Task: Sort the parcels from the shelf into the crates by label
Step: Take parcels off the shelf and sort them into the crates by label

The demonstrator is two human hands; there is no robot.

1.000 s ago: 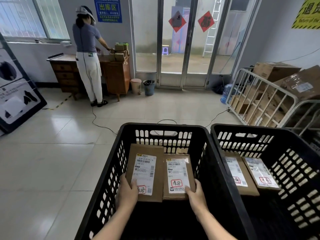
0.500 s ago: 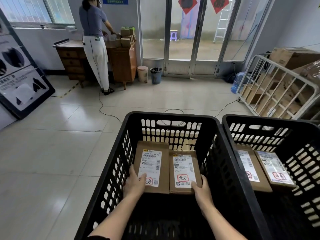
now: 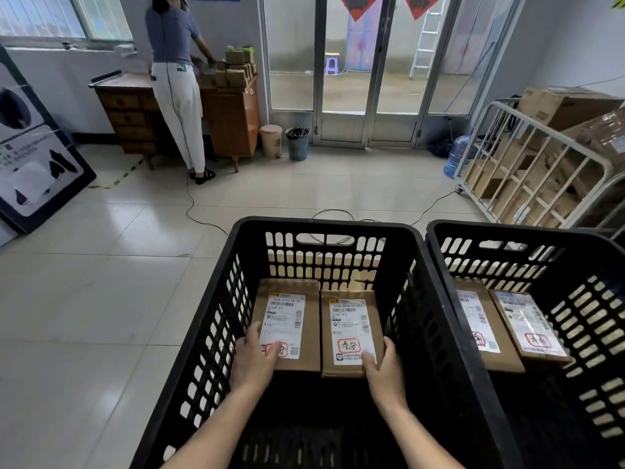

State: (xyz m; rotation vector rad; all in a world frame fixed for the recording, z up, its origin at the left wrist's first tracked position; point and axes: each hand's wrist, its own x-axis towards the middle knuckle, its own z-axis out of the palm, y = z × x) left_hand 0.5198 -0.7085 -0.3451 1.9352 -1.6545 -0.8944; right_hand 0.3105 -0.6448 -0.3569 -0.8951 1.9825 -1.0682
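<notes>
- Gripping the left parcel's [image 3: 309, 328] near corner, the left hand [image 3: 255, 362] curls its thumb over the label [image 3: 284, 316].
- The right hand [image 3: 385, 370] grasps the right parcel's [image 3: 350, 328] near corner, fingers wrapped round the edge.
- Both parcels lie flat, touching side by side, in the left crate [image 3: 324, 225].
- The right crate [image 3: 507, 231], just beside it, holds two more parcels [image 3: 475, 328].

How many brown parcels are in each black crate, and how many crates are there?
Black crates: 2
Parcels in the left crate: 2
Parcels in the right crate: 2
Total: 6 things, 4 parcels and 2 crates.
</notes>
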